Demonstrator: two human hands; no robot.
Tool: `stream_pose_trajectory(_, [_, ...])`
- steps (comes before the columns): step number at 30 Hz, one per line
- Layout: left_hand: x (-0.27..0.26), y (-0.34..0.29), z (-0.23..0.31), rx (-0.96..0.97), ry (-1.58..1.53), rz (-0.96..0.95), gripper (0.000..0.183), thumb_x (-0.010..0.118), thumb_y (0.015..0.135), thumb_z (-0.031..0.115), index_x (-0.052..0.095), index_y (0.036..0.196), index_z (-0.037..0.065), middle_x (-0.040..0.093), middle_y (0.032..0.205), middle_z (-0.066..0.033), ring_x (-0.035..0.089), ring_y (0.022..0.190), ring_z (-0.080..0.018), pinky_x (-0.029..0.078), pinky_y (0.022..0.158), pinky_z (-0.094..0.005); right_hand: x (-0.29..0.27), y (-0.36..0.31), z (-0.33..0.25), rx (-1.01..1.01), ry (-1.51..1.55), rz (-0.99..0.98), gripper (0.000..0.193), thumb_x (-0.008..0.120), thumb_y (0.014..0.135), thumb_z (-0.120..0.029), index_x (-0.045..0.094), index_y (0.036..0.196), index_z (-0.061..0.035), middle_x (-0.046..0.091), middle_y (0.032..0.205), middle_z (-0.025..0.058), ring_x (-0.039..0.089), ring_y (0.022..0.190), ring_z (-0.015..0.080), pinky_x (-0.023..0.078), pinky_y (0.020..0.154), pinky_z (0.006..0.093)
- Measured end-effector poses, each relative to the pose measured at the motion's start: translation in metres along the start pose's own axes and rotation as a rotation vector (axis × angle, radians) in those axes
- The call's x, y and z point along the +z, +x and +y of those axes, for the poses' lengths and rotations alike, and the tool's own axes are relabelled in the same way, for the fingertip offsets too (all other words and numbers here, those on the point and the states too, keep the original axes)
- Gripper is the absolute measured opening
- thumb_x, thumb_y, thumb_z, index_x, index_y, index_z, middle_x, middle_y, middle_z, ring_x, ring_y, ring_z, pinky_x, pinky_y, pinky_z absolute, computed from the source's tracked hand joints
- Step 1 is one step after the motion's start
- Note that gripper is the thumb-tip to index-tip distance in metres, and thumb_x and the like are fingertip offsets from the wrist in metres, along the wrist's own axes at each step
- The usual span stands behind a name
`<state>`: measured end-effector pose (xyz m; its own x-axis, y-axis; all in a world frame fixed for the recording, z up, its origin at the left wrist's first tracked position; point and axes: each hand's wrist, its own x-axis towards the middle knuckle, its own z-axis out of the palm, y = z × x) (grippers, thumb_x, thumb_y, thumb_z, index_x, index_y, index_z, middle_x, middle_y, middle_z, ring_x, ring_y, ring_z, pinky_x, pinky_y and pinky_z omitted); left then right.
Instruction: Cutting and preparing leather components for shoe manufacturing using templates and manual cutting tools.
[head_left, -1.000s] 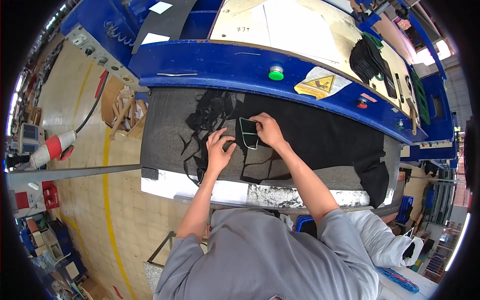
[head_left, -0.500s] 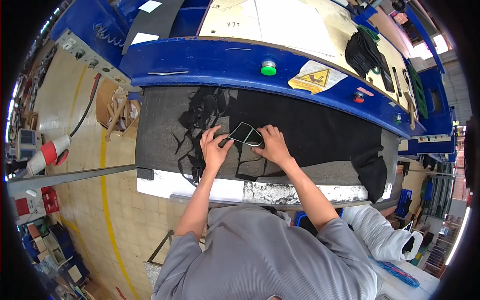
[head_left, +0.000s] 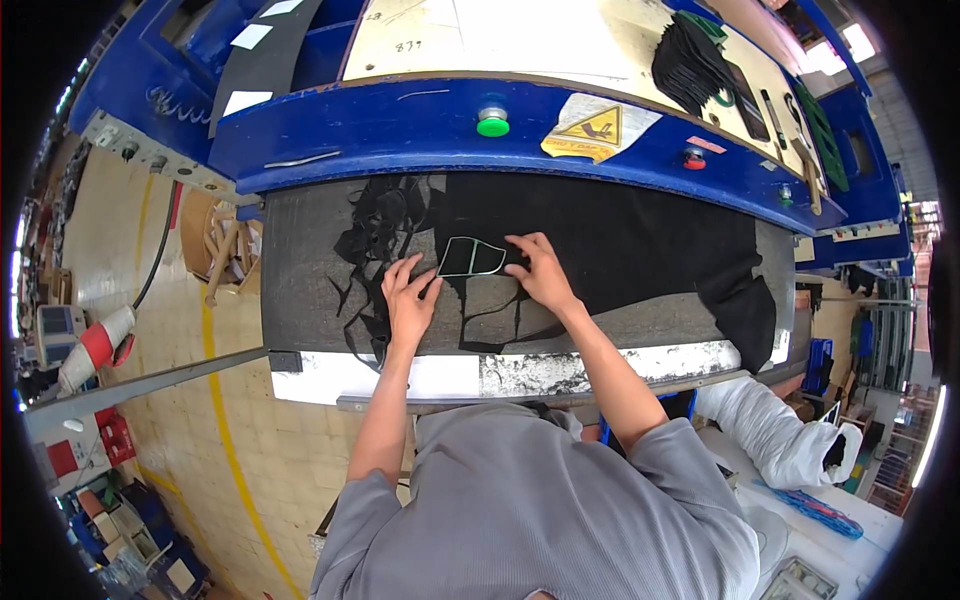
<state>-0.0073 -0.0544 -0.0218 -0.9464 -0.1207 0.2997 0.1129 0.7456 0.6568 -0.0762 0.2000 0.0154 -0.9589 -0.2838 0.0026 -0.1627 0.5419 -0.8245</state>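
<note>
A cutting die [head_left: 473, 258], a thin pale metal outline with one crossbar, lies on the black sheet material [head_left: 600, 235] near its left edge. My left hand [head_left: 408, 305] is at the die's lower left corner, thumb and fingers apart; whether the thumb touches the rim is too small to tell. Beside the die's right end is my right hand [head_left: 543, 277], its thumb and forefinger spread around that end with nothing gripped. Below the die, cut-out gaps in the sheet leave narrow black strips and bare grey cutting surface [head_left: 490, 310].
Black offcuts [head_left: 390, 225] are heaped left of the sheet. A blue machine beam [head_left: 400, 130] crosses behind, carrying a green button [head_left: 492, 122] and a red button [head_left: 694, 158]. Stacked black pieces [head_left: 690, 65] sit on top. A white-covered roll [head_left: 790, 430] is at the lower right.
The die has turned counterclockwise and now lies roughly level across the sheet. My right hand's fingers have parted from its right end. The whole view has shifted slightly.
</note>
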Motion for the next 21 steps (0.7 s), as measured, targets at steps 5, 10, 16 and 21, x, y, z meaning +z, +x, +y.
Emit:
stream_pose_trajectory(5, [0.000, -0.002, -0.005, 0.015, -0.001, 0.030, 0.018, 0.075, 0.083, 0.013, 0.078, 0.100, 0.009, 0.064, 0.127, -0.0061, 0.050, 0.125, -0.0299, 0.038, 0.105, -0.0428, -0.002, -0.019, 0.013, -0.051, -0.136, 0.191, 0.038, 0.078, 0.080, -0.008, 0.069, 0.117, -0.0075, 0.054, 0.106, 0.0104, 0.053, 0.102, 0.0293, 0.046, 0.088, 0.0384])
stream_pose_trajectory(10, [-0.002, 0.000, -0.005, 0.008, -0.025, 0.019, 0.016, 0.075, 0.084, 0.012, 0.078, 0.099, 0.008, 0.065, 0.125, -0.0060, 0.051, 0.124, -0.0297, 0.038, 0.104, -0.0421, 0.013, -0.013, -0.001, -0.094, -0.277, 0.158, 0.039, 0.084, 0.075, -0.023, 0.074, 0.111, -0.0121, 0.053, 0.106, 0.0061, 0.050, 0.098, 0.0264, 0.041, 0.087, 0.0388])
stream_pose_trajectory(16, [0.000, -0.001, -0.006, -0.001, -0.067, 0.030, 0.015, 0.075, 0.084, 0.012, 0.078, 0.098, 0.008, 0.065, 0.124, -0.0049, 0.052, 0.123, -0.0289, 0.039, 0.103, -0.0416, 0.016, -0.009, 0.002, -0.081, -0.248, 0.184, 0.037, 0.084, 0.076, -0.024, 0.076, 0.111, -0.0147, 0.051, 0.101, 0.0038, 0.048, 0.092, 0.0237, 0.039, 0.083, 0.0371])
stream_pose_trajectory(21, [-0.002, 0.002, 0.000, -0.013, -0.062, 0.033, 0.014, 0.075, 0.084, 0.011, 0.078, 0.097, 0.006, 0.066, 0.122, -0.0052, 0.053, 0.121, -0.0286, 0.040, 0.103, -0.0415, 0.016, -0.009, 0.005, -0.120, -0.247, 0.196, 0.036, 0.082, 0.078, -0.024, 0.075, 0.112, -0.0141, 0.051, 0.101, 0.0035, 0.047, 0.092, 0.0233, 0.038, 0.084, 0.0366])
